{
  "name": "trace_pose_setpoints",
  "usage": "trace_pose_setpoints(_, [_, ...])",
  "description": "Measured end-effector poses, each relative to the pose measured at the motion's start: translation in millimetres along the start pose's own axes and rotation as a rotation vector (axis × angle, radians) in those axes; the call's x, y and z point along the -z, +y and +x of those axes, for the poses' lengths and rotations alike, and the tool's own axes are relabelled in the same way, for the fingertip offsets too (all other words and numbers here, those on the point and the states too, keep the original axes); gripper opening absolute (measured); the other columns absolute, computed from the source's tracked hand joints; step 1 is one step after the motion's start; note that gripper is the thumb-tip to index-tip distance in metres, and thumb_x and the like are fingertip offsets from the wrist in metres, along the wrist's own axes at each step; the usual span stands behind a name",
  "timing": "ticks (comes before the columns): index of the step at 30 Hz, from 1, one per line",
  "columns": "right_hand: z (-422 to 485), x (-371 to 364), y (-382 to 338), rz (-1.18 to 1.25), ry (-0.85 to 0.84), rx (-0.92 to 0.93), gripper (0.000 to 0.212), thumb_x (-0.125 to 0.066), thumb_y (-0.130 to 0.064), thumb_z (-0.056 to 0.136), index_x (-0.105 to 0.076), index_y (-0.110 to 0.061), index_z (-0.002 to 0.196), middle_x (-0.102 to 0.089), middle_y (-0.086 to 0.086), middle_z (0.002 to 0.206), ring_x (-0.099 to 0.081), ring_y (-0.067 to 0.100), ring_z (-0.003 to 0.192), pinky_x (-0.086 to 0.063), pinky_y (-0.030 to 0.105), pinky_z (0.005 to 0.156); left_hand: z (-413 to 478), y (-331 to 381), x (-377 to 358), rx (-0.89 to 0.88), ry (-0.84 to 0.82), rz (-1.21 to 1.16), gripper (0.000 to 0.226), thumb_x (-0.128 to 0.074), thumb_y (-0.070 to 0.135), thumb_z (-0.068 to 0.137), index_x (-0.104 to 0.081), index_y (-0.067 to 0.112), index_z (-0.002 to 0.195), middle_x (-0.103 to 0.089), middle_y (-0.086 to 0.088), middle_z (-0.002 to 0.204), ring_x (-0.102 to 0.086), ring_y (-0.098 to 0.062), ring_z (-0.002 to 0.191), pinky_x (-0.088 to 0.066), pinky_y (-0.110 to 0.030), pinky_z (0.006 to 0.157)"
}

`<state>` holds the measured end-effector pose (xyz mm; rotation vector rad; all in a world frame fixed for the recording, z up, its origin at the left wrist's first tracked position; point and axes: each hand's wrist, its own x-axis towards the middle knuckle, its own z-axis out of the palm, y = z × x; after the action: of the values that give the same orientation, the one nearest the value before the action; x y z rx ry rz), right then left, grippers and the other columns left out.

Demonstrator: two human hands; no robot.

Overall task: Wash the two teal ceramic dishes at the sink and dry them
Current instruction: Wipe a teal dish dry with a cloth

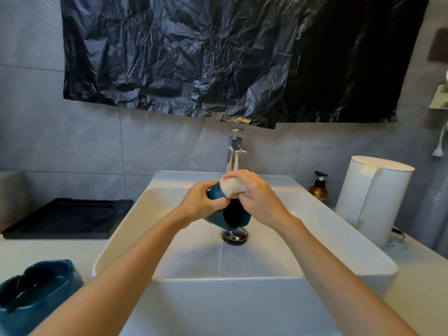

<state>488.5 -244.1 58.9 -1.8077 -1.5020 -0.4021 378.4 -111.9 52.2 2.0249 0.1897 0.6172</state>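
Over the white sink (315, 238), my left hand (197, 203) grips a teal ceramic dish (218, 220), tilted on its side above the drain (234, 235). My right hand (260, 202) holds a cream sponge (231, 187) pressed against the dish's upper rim. A second teal dish (36, 287) sits upright on the counter at the lower left, apart from both hands. The chrome tap (235, 151) stands behind the hands. A thin streak of water lies on the basin floor.
A black tray (70, 218) lies on the counter left of the sink. To the right stand an amber pump bottle (319, 190) and a white kettle (373, 200). A black plastic sheet (218, 57) hangs on the tiled wall above the tap.
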Motion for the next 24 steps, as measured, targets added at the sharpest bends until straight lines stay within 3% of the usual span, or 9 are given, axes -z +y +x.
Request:
trace_pose_setpoints(3, [-0.1, 0.5, 7.1, 0.003, 0.063, -0.096, 0.038, -0.046, -0.004, 0.092, -0.050, -0.027, 0.122, -0.054, -0.005, 0.118, -0.050, 0.015, 0.104, -0.046, 0.031, 0.087, 1.4, 1.1, 1.0, 0.025, 0.021, -0.072, 0.037, -0.063, 0.012, 0.087, -0.059, 0.020, 0.123, -0.065, -0.005, 0.102, -0.063, -0.024, 0.095, -0.059, -0.037, 0.074])
trace_pose_setpoints(7, [0.1, -2.5, 11.8, 0.021, 0.131, -0.199, 0.029, -0.047, -0.010, 0.096, -0.048, -0.027, 0.119, -0.056, -0.002, 0.110, -0.054, 0.018, 0.098, -0.050, 0.033, 0.082, 3.3, 2.0, 5.9, 0.026, 0.064, -0.124, 0.035, -0.061, 0.012, 0.090, -0.057, 0.021, 0.124, -0.065, -0.005, 0.105, -0.063, -0.026, 0.099, -0.060, -0.039, 0.076])
trace_pose_setpoints(11, [-0.3, -4.1, 2.7, -0.129, 0.148, 0.063, 0.041, -0.056, 0.004, 0.083, -0.059, -0.021, 0.116, -0.061, -0.001, 0.116, -0.056, 0.021, 0.101, -0.051, 0.037, 0.084, 1.9, 0.4, 2.8, -0.035, 0.010, -0.003, 0.035, -0.064, 0.008, 0.084, -0.060, 0.024, 0.115, -0.065, 0.000, 0.093, -0.062, -0.019, 0.091, -0.057, -0.032, 0.074])
trace_pose_setpoints(15, [-1.5, -6.0, -4.5, -0.372, 0.133, 0.308, 0.027, -0.057, -0.009, 0.081, -0.068, -0.017, 0.104, -0.069, 0.002, 0.106, -0.065, 0.027, 0.091, -0.057, 0.036, 0.066, 1.0, -0.7, -0.8, -0.046, -0.046, 0.119, 0.032, -0.067, 0.011, 0.082, -0.061, 0.020, 0.112, -0.065, -0.001, 0.095, -0.061, -0.020, 0.093, -0.055, -0.028, 0.075])
trace_pose_setpoints(18, [-0.4, -6.8, -2.5, -0.355, 0.201, 0.206, 0.031, -0.052, -0.008, 0.078, -0.068, -0.018, 0.103, -0.070, 0.001, 0.102, -0.065, 0.029, 0.083, -0.056, 0.039, 0.061, -0.5, 1.3, -1.4, -0.023, -0.039, 0.031, 0.033, -0.064, 0.010, 0.085, -0.061, 0.020, 0.116, -0.064, -0.001, 0.096, -0.062, -0.021, 0.093, -0.057, -0.031, 0.074])
trace_pose_setpoints(21, [0.6, -4.6, 3.2, -0.281, 0.290, -0.002, 0.032, -0.059, -0.002, 0.080, -0.066, -0.019, 0.106, -0.069, 0.004, 0.101, -0.063, 0.031, 0.084, -0.054, 0.042, 0.067, -0.4, 3.2, -1.5, -0.008, -0.027, -0.088, 0.032, -0.061, 0.008, 0.088, -0.060, 0.026, 0.115, -0.066, -0.006, 0.100, -0.064, -0.024, 0.094, -0.059, -0.039, 0.076])
trace_pose_setpoints(24, [0.2, -5.0, 7.8, -0.147, 0.309, -0.241, 0.024, -0.061, -0.007, 0.087, -0.062, -0.020, 0.107, -0.068, 0.003, 0.097, -0.060, 0.024, 0.088, -0.051, 0.037, 0.071, 0.9, 4.4, -0.7, -0.015, 0.017, -0.138, 0.034, -0.061, 0.010, 0.090, -0.058, 0.024, 0.120, -0.066, -0.003, 0.101, -0.064, -0.023, 0.096, -0.059, -0.033, 0.073])
